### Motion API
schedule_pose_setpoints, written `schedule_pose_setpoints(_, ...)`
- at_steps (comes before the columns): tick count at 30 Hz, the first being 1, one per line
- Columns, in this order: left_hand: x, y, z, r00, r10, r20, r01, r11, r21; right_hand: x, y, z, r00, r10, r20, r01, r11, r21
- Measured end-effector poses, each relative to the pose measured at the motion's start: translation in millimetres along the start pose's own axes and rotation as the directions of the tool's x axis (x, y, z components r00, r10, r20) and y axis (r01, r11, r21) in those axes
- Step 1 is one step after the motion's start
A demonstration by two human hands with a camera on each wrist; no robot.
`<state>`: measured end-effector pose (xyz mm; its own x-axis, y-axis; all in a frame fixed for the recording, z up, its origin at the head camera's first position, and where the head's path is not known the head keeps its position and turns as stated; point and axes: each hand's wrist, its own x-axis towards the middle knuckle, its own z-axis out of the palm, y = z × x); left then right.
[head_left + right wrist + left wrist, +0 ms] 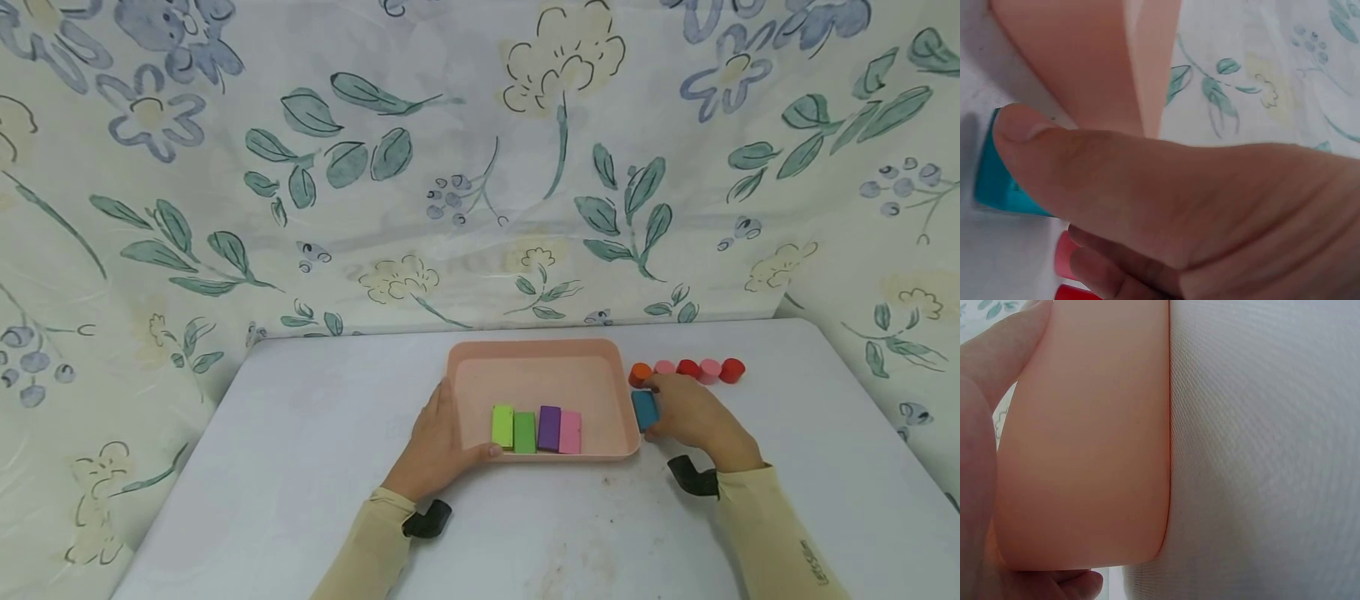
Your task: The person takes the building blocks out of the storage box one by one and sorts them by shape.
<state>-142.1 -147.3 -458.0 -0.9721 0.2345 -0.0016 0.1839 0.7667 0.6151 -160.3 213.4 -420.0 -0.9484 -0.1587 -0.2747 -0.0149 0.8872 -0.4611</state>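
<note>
Here's the blue block (645, 412), just outside the tray's (532, 375) right wall, pinched by the right hand's (697, 421) thumb and fingers! The left hand (435, 450) grips the tray's near-left corner, thumb spread wide; four more blocks (550, 429) sit inside.

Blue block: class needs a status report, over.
Right grip pinching blue block, outside tray. Left grip holding tray's left side. Possible obstacle: tray's right wall.
</note>
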Motion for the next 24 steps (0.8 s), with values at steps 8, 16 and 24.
schedule_pose_setpoints(8, 0.3, 0.1, -0.7, 1.0, 0.0, 0.006, 0.0, 1.0, 0.002, -10.2, -10, -9, 0.996, -0.059, -0.063, 0.058, 0.998, -0.01)
schedule_pose_setpoints(16, 0.3, 0.1, 0.2, 1.0, -0.02, 0.01, 0.02, 1.0, 0.004, -13.4, -18, -6, 0.987, -0.111, -0.114, 0.11, 0.994, -0.017)
schedule_pose_setpoints(24, -0.3, 2.5, -1.6, 0.999, -0.041, 0.018, 0.041, 0.999, 0.004, -14.3, -27, 1, 0.973, -0.185, -0.135, 0.192, 0.98, 0.045)
